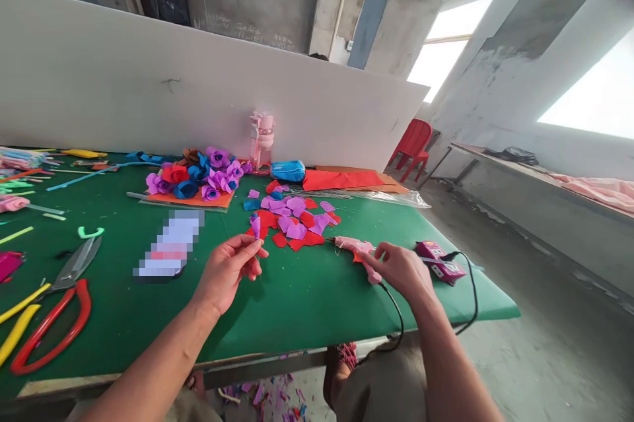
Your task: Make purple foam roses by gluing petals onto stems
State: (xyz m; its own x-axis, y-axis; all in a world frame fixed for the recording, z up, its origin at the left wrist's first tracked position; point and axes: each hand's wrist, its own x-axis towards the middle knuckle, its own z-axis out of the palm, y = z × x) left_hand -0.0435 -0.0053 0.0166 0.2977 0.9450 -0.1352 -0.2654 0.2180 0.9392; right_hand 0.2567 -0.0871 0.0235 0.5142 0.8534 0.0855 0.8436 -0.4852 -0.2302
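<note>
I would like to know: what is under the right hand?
The rear part of the pink glue gun is under the right hand. Its nozzle and handle end are visible. Whatever lies directly beneath the palm is covered, so I cannot tell.

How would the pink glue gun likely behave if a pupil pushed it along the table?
The pink glue gun probably wouldn't roll, since its handle juts off at an angle. Its black cord would likely drag behind.
</note>
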